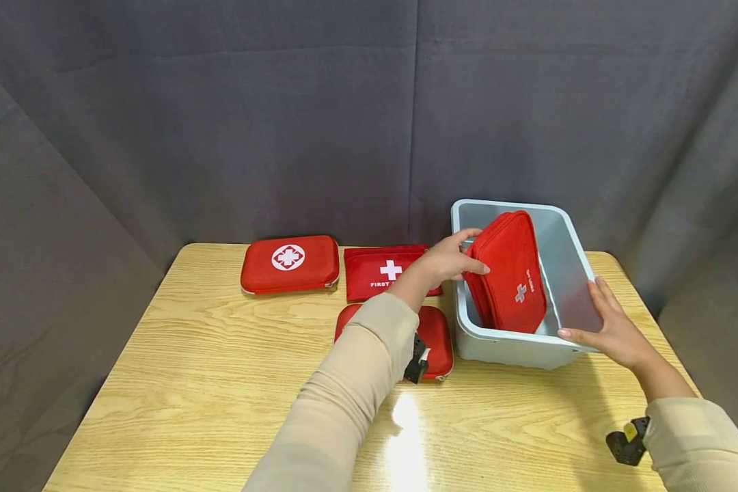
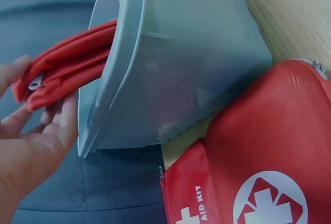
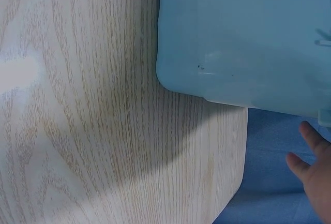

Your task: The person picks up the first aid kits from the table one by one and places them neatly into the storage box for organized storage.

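Observation:
My left hand [image 1: 449, 261] grips a red first aid pouch [image 1: 516, 280] by its left edge, thumb on one side and fingers on the other. The pouch is tilted, partly inside a grey plastic bin [image 1: 510, 205]. In the left wrist view the zipper end of the pouch [image 2: 77, 61] sticks out over the rim beside my left hand [image 2: 36, 146]. My right hand [image 1: 618, 335] rests on the bin's near right corner with fingers fairly straight; in the right wrist view only some fingers of the right hand [image 3: 318, 167] show.
Left of the bin lie a flat red first aid pouch [image 1: 369, 263] and a red hard case [image 1: 436, 335], partly covered by my left arm. Another red case [image 1: 307, 260] with a white cross emblem lies farther left on the wooden table [image 1: 221, 383]. A grey curtain [image 1: 283, 137] hangs behind.

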A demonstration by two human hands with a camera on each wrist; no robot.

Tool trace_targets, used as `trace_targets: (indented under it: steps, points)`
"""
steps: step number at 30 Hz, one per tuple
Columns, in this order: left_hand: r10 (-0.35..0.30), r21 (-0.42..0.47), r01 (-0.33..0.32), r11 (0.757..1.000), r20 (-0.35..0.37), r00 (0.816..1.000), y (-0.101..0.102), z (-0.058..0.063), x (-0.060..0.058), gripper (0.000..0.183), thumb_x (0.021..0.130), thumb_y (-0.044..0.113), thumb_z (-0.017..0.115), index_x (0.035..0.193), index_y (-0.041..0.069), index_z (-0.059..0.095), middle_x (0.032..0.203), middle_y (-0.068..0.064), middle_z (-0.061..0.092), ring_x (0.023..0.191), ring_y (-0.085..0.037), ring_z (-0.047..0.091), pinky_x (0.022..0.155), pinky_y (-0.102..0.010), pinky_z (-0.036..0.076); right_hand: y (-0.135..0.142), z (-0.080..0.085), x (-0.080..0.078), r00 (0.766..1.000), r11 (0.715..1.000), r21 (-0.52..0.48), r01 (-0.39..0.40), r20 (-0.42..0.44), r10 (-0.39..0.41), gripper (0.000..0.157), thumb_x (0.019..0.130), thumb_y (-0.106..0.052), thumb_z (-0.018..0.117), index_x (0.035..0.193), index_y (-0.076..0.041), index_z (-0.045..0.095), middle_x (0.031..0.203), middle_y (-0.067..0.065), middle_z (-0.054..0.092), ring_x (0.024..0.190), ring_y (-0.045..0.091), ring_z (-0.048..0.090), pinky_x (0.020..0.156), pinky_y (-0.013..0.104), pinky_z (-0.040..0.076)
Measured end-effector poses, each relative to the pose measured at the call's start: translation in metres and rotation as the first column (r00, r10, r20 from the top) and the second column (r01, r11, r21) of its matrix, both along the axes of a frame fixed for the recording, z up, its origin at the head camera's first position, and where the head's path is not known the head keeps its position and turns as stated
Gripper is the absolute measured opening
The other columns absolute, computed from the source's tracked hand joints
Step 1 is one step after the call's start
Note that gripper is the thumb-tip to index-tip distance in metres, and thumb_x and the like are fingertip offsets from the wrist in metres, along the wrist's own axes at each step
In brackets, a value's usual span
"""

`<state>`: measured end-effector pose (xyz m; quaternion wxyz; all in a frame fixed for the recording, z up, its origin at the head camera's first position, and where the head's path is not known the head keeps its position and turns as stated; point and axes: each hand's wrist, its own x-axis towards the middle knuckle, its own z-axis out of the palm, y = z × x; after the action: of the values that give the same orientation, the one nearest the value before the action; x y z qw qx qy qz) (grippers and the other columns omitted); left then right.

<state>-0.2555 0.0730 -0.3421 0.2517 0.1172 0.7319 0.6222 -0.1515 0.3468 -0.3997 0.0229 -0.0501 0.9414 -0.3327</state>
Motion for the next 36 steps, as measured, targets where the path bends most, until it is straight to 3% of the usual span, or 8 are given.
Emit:
trace_targets:
  steps: [2,5,9,14,23,26,31,36]
  points:
    - [-0.005,-0.008,0.005,1.0,0.002,1.0,0.0,0.0,0.0,0.062,0.073,0.005,0.065,0.127,0.019,0.04,0.096,-0.001,0.05,0.085,-0.016,0.05,0.065,-0.027,0.048,0.0,0.0,0.0,1.0,1.0,0.002,0.002,0.003,-0.002,0.103,0.07,-0.029,0.068,0.135,-0.003,-0.006,0.14,0.018,-0.015,0.121,0.048,-0.004,0.079,0.07,0.014]
    - [0.01,-0.053,-0.014,0.998,-0.069,0.998,0.001,0.0,0.001,0.06,0.074,0.006,0.064,0.128,0.018,0.04,0.098,-0.002,0.051,0.084,-0.015,0.05,0.064,-0.026,0.047,0.0,0.001,0.001,1.0,1.0,0.002,0.008,0.009,-0.008,0.103,0.07,-0.029,0.068,0.136,-0.004,-0.007,0.14,0.016,-0.017,0.121,0.048,-0.004,0.079,0.07,0.014]
    - [0.099,-0.101,-0.117,0.988,-0.169,0.981,0.006,-0.002,0.006,0.054,0.075,0.006,0.064,0.124,0.011,0.044,0.101,-0.005,0.054,0.082,-0.015,0.052,0.063,-0.023,0.047,0.001,0.002,0.003,1.0,1.0,0.001,0.016,0.016,-0.016,0.103,0.07,-0.03,0.068,0.136,-0.005,-0.008,0.14,0.015,-0.018,0.121,0.048,-0.005,0.078,0.07,0.015]
    - [0.282,-0.041,-0.292,0.956,-0.159,0.946,0.014,-0.004,0.011,0.043,0.074,0.005,0.066,0.113,0.004,0.05,0.099,-0.005,0.058,0.08,-0.014,0.055,0.065,-0.022,0.047,0.0,0.003,0.004,1.0,1.0,0.013,0.014,0.02,-0.015,0.103,0.07,-0.031,0.067,0.136,-0.005,-0.007,0.14,0.017,-0.016,0.122,0.047,-0.004,0.077,0.07,0.018]
    - [0.462,0.028,-0.464,0.885,-0.159,0.872,0.022,-0.013,0.011,0.035,0.075,0.003,0.064,0.11,0.005,0.058,0.088,-0.002,0.048,0.083,-0.013,0.047,0.066,-0.017,0.044,-0.001,0.004,0.004,1.0,1.0,0.004,0.005,0.014,-0.005,0.102,0.07,-0.029,0.068,0.136,-0.003,-0.007,0.14,0.017,-0.015,0.122,0.046,-0.005,0.079,0.07,0.015]
    - [0.485,-0.031,-0.507,0.861,-0.247,0.839,0.025,-0.013,0.014,0.032,0.076,0.007,0.063,0.108,0.006,0.06,0.088,-0.003,0.05,0.083,-0.015,0.048,0.066,-0.017,0.043,0.0,0.004,0.006,1.0,1.0,-0.001,0.004,0.011,-0.004,0.102,0.07,-0.029,0.067,0.136,-0.004,-0.007,0.14,0.017,-0.015,0.122,0.046,-0.005,0.079,0.07,0.014]
    - [0.5,-0.141,-0.582,0.801,-0.377,0.78,0.028,-0.009,0.019,0.03,0.077,0.014,0.062,0.107,0.012,0.062,0.091,-0.003,0.057,0.083,-0.016,0.052,0.068,-0.021,0.043,0.0,0.006,0.006,1.0,1.0,0.002,0.012,0.021,-0.012,0.103,0.07,-0.03,0.068,0.136,-0.005,-0.008,0.14,0.017,-0.016,0.122,0.046,-0.005,0.079,0.07,0.015]
    - [0.484,-0.183,-0.593,0.784,-0.417,0.769,0.029,-0.006,0.019,0.029,0.079,0.014,0.06,0.108,0.015,0.062,0.096,-0.002,0.06,0.085,-0.016,0.055,0.07,-0.022,0.044,-0.002,0.008,0.006,0.999,1.0,-0.001,0.018,0.029,-0.018,0.103,0.069,-0.029,0.068,0.136,-0.005,-0.007,0.14,0.017,-0.015,0.122,0.047,-0.004,0.078,0.07,0.016]
